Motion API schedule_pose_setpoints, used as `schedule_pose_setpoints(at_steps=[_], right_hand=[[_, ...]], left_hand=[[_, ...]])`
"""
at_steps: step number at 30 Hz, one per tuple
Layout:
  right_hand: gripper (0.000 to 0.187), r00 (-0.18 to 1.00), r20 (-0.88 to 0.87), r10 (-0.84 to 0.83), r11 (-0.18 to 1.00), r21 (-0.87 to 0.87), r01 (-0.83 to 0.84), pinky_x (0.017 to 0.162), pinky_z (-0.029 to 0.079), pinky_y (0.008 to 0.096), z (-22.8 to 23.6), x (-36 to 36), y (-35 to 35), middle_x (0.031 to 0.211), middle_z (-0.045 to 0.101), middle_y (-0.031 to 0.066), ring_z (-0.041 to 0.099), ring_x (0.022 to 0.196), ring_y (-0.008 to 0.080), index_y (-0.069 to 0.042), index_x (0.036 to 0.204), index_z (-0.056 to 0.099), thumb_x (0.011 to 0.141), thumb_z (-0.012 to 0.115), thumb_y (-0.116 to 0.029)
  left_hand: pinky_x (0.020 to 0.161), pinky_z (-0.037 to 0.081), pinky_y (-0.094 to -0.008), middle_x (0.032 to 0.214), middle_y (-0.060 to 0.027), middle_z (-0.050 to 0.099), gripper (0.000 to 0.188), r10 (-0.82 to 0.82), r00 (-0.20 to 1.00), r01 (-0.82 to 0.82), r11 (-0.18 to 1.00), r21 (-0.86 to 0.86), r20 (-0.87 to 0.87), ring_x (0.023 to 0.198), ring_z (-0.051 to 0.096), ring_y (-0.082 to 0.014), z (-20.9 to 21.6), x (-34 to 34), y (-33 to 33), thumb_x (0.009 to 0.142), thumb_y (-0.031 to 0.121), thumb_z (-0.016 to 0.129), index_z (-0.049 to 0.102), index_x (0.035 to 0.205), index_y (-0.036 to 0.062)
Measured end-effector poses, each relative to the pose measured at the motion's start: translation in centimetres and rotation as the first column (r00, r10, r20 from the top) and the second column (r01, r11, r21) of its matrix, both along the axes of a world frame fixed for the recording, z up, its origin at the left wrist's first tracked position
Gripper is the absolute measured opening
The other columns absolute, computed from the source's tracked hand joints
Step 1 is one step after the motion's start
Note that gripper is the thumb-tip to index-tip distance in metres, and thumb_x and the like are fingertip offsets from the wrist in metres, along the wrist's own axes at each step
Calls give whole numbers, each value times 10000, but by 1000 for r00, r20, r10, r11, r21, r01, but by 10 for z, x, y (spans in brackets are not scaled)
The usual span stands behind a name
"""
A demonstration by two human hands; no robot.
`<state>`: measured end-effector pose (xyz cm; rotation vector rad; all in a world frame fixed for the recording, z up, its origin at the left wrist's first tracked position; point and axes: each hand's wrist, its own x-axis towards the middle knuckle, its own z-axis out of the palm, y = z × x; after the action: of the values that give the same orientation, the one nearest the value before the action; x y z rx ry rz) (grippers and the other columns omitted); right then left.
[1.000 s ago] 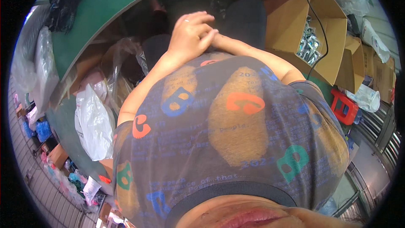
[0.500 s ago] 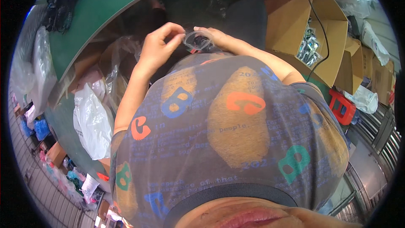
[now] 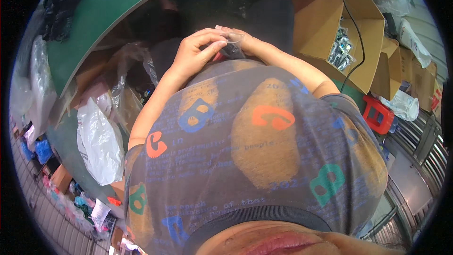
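Note:
In front of my belly a small clear plastic bag (image 3: 235, 38) with a rounded, open-looking edge sits between my hands. My right hand (image 3: 246, 43) is wrapped round its far side, its fingers partly hidden. My left hand (image 3: 196, 52) has its thumb and fingers bent together at the near-left edge of the bag, touching it. Something dark shows through the plastic, too unclear to name. A bit of red lies just beneath the bag by my left thumb.
A green curved table (image 3: 78, 61) arcs round the left and far side, with black cables (image 3: 63, 7) on it. At right stands an open carton (image 3: 370, 38) of small packed items (image 3: 342, 49), a black cord hanging across it. White plastic bags (image 3: 99, 141) lie at left; a red stool (image 3: 379, 114) stands right.
My left hand has moved right and closed in on the bag's edge. The bag's round opening has narrowed and tilted. My right hand has stayed about where it was.

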<state>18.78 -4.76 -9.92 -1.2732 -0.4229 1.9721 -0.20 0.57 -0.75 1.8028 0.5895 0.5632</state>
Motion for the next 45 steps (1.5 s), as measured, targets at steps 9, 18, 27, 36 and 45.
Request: schedule_pose_setpoints(at_steps=[9,18,27,36,45], right_hand=[[436,950,233,-207,828,558,43,1000,461,320,31,49,-20,1095,685,55,628,1039,153,-3,1160,687,1073,504,-390],[187,843,483,-236,773,619,-138,870,487,250,56,67,-21,999,648,29,619,954,123,25,1077,700,999,647,-137],[157,794,481,-372,671,730,-128,801,478,250,48,65,-16,931,632,24,600,879,110,6,1006,690,1015,622,-135],[155,891,327,-316,673,738,-32,861,490,263,37,73,-21,976,618,34,609,938,125,11,1083,668,1013,613,-116],[106,745,567,-351,594,750,-291,854,487,267,52,90,-19,996,661,39,621,951,139,-8,1023,703,934,693,-65]], left_hand=[[739,544,-308,911,-99,719,100,210,978,-209,967,149,6,822,696,-220,-14,23,0,945,116,678,719,979,31],[848,531,-283,1011,-81,740,155,204,979,-199,972,122,-26,945,694,-161,-19,33,5,990,144,644,732,1044,28],[847,556,-318,1026,-95,736,363,188,981,-190,981,-33,-54,943,709,-186,-28,37,4,874,193,793,628,1175,75],[971,521,-341,1151,-169,703,670,281,956,-226,890,-397,84,1101,669,-223,-48,41,-1,879,34,768,378,1424,58],[907,546,-292,1110,-135,715,663,291,954,-237,885,-399,78,1035,689,-175,-44,46,-1,846,74,814,432,1387,38]])
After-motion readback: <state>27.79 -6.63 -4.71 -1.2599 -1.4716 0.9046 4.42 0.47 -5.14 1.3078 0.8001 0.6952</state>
